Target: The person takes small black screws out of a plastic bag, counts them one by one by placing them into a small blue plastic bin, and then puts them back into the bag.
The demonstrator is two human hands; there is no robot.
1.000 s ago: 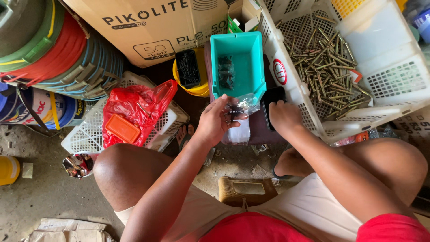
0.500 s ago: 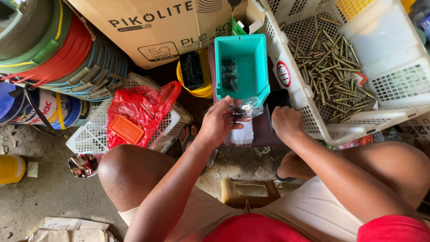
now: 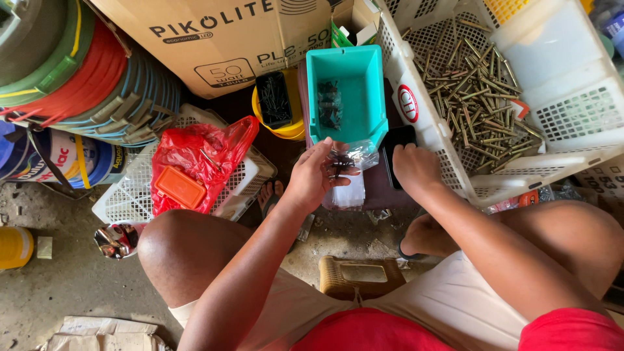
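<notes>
Head view, looking down: left hand cups dark screws, palm up, fingers half curled so none spill, just below a teal bin. Right hand rests knuckles up; grip unclear, beside a white basket.
</notes>
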